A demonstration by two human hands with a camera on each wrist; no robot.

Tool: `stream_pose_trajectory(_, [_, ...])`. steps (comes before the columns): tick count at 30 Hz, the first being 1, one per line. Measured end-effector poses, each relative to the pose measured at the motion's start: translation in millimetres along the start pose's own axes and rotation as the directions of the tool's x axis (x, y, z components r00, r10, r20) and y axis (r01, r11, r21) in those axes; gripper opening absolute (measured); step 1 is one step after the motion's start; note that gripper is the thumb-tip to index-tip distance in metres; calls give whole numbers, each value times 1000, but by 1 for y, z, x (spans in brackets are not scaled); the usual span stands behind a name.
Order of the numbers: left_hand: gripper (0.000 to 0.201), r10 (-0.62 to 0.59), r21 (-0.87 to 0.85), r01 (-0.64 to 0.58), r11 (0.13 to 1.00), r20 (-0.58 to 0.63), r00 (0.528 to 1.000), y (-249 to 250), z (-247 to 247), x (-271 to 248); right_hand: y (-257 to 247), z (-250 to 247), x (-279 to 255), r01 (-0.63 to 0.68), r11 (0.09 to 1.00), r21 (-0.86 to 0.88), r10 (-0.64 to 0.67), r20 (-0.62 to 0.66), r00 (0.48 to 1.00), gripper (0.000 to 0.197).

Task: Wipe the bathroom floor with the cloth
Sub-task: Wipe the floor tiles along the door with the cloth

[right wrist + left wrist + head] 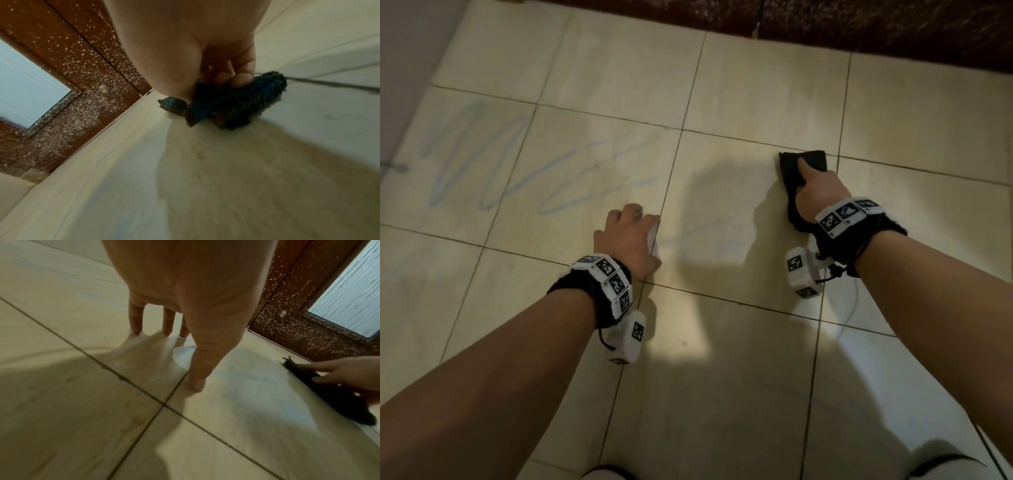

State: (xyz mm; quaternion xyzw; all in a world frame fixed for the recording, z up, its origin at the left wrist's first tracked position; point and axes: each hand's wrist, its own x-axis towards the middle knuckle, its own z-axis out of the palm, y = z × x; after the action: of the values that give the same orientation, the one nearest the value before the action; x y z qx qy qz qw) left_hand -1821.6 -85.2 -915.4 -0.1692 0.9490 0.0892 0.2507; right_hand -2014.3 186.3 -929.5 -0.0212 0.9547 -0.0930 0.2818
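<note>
on the tiled bathroom floor point(739, 85) two hands are down and one cloth is in play. right hand point(820, 197) presses a dark cloth point(796, 171) onto a pale tile near the brown door point(893, 24), forefinger stretched along the top while the other fingers curl into the fabric. left hand point(628, 238) holds nothing, its spread, straight fingertips point(135, 328) and thumb propped on the tile beside a grout crossing, well apart from the cloth. one patch of blue scribble point(534, 164) runs across the tiles to the left of that hand; fainter blue streaks lie between the two hands. each wrist carries one black band with white marker blocks.

only the wrist views show the door's frosted glass pane point(349, 288) and the pale speckles over its wood. the right wrist view shows the cloth bunched and blue-toned under the curled fingers point(240, 81), which the head view hides. the left wrist view catches the cloth edge-on against the floor at far right.
</note>
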Motion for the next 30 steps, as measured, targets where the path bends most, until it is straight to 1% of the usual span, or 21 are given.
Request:
stream_pose_trajectory(5, [73, -10, 8, 11, 1000, -38, 999, 0, 4, 2, -39, -5, 13, 75, 995, -70, -75, -6, 997, 66])
stream_pose_trajectory(8, [72, -5, 18, 6, 1000, -54, 999, -2, 7, 2, -65, -7, 21, 136, 983, -121, -135, 19, 991, 69])
stream_pose_trajectory(13, [78, -3, 12, 3, 1000, -45, 999, -3, 9, 2, -108, -4, 29, 286, 936, -205, -280, 61, 958, 63])
stream_pose_trajectory(16, [79, -6, 16, 7, 1000, -48, 999, -2, 9, 1, -126, -2, 32, 354, 904, -239, -341, 96, 935, 62])
stream_pose_trajectory(20, [79, -6, 1, 6, 1000, -51, 999, -2, 9, 0, -135, -3, 31, 393, 880, -267, -377, 111, 920, 63])
stream_pose_trajectory(22, [80, -7, -7, 7, 1000, -44, 999, 0, 9, -1, -138, -2, 25, 425, 858, -288, -402, 140, 905, 65])
stream_pose_trajectory(25, [79, -2, -9, 2, 1000, -45, 999, 2, 7, -2, -145, 7, 10, 496, 812, -308, -453, 202, 868, 68])
stream_pose_trajectory(28, [78, 2, -35, -3, 999, -13, 1000, 0, 4, -3, -149, 23, -10, 524, 794, -308, -470, 235, 851, 70])
stream_pose_trajectory(30, [75, 4, -89, -4, 996, -1, 1000, -4, 1, -4, -147, 34, -23, 541, 777, -320, -479, 256, 839, 71])
